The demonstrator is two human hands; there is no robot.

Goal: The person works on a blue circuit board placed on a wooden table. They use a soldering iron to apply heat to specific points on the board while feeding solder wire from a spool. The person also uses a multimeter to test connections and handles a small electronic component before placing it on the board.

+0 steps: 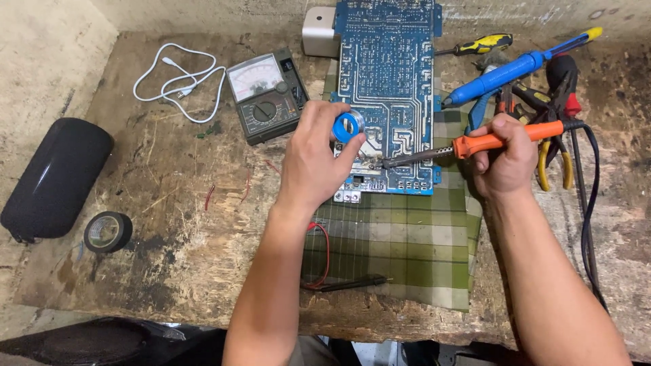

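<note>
Near the tabletop's far edge, the left hand (313, 159) pinches a blue solder spool (348, 126); the right hand's (503, 157) grip wraps an orange-handled soldering iron (475, 144) touching the blue circuit board (388, 74).

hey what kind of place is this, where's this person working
Probably a small electronics repair bench. On the worn wooden table lies a blue circuit board; the right hand holds an orange-handled soldering iron to it, and an analog multimeter sits beside it.

Beside one blue circuit board (386, 81): one analog multimeter (266, 96), one soldering iron (475, 144), one solder spool (348, 126), one tape roll (107, 232), one white cable (182, 83).
</note>
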